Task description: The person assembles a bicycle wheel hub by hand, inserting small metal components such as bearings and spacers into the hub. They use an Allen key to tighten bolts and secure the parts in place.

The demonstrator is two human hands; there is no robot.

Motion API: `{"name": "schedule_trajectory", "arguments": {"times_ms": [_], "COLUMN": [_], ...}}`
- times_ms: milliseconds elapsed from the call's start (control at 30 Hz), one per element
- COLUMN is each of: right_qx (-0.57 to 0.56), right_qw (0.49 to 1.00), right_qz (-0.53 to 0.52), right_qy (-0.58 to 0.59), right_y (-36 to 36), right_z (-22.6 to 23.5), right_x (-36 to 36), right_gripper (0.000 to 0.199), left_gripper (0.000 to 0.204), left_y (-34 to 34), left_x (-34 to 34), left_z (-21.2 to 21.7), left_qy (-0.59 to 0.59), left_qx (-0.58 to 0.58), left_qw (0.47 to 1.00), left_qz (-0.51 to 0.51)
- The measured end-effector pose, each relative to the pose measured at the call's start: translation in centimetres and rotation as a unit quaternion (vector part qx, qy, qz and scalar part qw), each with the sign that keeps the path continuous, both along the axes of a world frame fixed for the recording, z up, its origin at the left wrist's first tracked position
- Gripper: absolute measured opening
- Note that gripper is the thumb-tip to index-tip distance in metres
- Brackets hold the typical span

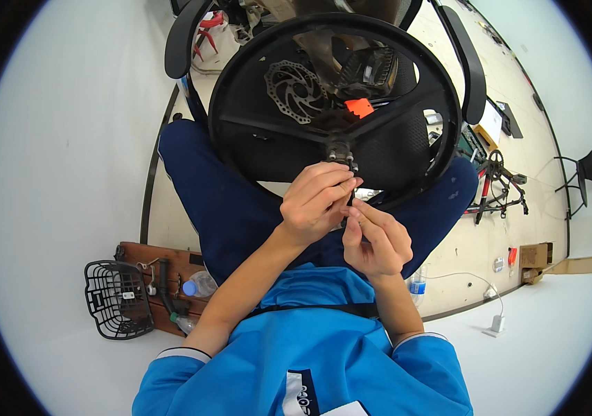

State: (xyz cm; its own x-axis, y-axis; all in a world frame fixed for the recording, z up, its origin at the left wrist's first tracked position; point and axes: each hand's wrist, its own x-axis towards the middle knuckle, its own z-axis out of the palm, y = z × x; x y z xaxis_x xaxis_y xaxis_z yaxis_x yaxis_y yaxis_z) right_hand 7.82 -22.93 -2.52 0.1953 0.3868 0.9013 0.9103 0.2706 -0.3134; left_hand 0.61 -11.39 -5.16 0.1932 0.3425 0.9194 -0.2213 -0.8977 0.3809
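A slim dark part (352, 196) runs from beside the hub (339, 148) of the black wheel (261, 128) toward the blue shirt (337, 319), near end pinched by the right hand (377, 239), fingers closed; the left hand (315, 200) curls nearer the hub, grip indeterminable.

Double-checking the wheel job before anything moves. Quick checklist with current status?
1. Left hand at the work: ok, fingers bent close below the hub axle.
2. Right hand alongside: ok, fingertips just below the left hand's.
3. Part between the fingers identifiable: cannot tell, too small and mostly covered.
4. Black three-spoke wheel firmly supported: cannot tell, its contact points aren't clearly visible.
5. Brake disc rotor clear of both hands: ok, off to the left, beyond them.
6. Orange piece clear of both hands: ok, beyond the fingertips.
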Motion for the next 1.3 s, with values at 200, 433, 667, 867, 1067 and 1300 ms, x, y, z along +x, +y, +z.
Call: {"name": "schedule_trajectory", "arguments": {"times_ms": [200, 433, 667, 867, 1067, 1300], "right_qx": [0.015, 0.025, -0.055, -0.184, -0.19, -0.183], "right_qw": [0.954, 0.928, 0.972, 0.967, 0.865, 0.867], "right_qz": [0.097, 0.126, 0.119, 0.148, 0.094, 0.079], "right_qy": [0.282, 0.35, 0.195, -0.098, -0.455, -0.456], "right_y": [0.2, 1.3, 0.7, -0.4, 0.8, 1.3], "right_z": [-1.1, -0.8, 0.1, 4.1, 8.9, 8.5], "right_x": [-1.8, -1.7, 0.5, 4.5, 7.3, 7.7], "right_gripper": [0.007, 0.008, 0.021, 0.03, 0.019, 0.013], "left_gripper": [0.024, 0.024, 0.024, 0.023, 0.021, 0.02], "left_y": [0.0, 0.9, 0.8, 1.1, 1.1, 1.1], "left_x": [0.1, 1.1, 1.2, 1.0, 1.2, 0.9], "left_z": [-0.1, -0.5, -0.3, -0.7, 0.0, 0.6], "left_qy": [0.019, 0.01, 0.0, 0.002, 0.012, 0.022], "left_qx": [-0.004, -0.021, -0.046, -0.041, -0.039, -0.069], "left_qw": [1.0, 1.0, 0.999, 0.999, 0.999, 0.997], "left_qz": [0.014, 0.008, 0.002, -0.005, 0.0, -0.003]}}
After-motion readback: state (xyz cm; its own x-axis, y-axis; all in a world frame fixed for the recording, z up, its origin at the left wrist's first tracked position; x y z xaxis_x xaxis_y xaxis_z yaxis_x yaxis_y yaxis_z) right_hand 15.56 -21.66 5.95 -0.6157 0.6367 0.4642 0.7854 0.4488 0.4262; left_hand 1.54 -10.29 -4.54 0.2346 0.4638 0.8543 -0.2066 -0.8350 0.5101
